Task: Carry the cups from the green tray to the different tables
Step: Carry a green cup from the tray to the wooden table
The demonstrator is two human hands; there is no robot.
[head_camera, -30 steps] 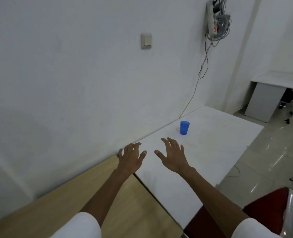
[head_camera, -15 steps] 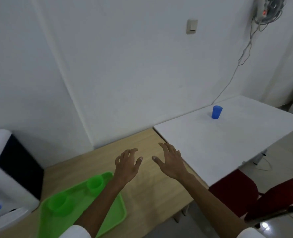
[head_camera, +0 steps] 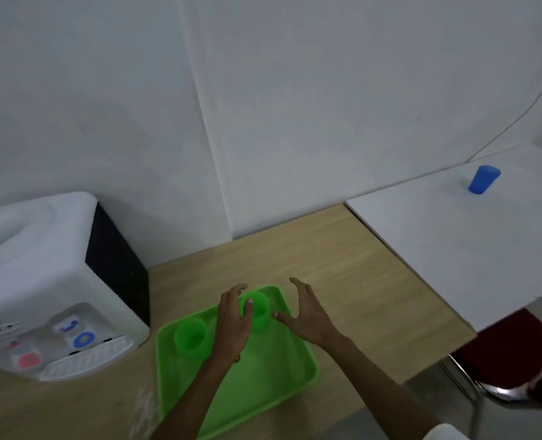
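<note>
From where I watched, the green tray [head_camera: 263, 376] lay on the wooden table [head_camera: 342, 265], just beside the white water dispenser [head_camera: 50, 281]. Two green cups stood upright in it: the near-left cup [head_camera: 191, 338] alone toward the tray's left side, and the far cup [head_camera: 258, 311] in the tray's far corner. Both hands hung over the tray on either side of that far cup. The left hand [head_camera: 231, 322] had its fingers spread and curled, its thumb lying across the front of the cup, though I could not tell whether it touched. The right hand [head_camera: 309, 315] was open too, fingers apart, its thumb pointing toward the cup and just beside it. Neither hand had closed on anything. A blue cup [head_camera: 483, 180] stood upright on the white table [head_camera: 469, 249], well apart from the tray.
</note>
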